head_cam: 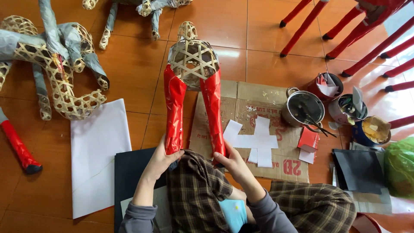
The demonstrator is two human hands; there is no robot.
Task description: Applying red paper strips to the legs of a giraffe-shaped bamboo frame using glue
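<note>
A woven bamboo animal frame (192, 60) stands on the floor in front of me, its body partly covered in grey paper. Its two near legs are wrapped in shiny red paper. My left hand (161, 159) grips the bottom of the left red leg (174, 114). My right hand (228, 162) holds the bottom of the right red leg (213, 112). Both leg ends rest against my knee in plaid trousers (196, 190).
A flattened cardboard sheet (250, 103) with white paper cutouts (254, 140) lies to the right. A metal pot (303, 108), tins with tools, dark paper and a green bag (399, 166) sit further right. White paper (97, 151) and other bamboo frames (56, 64) lie left; red legs (366, 34) stand upper right.
</note>
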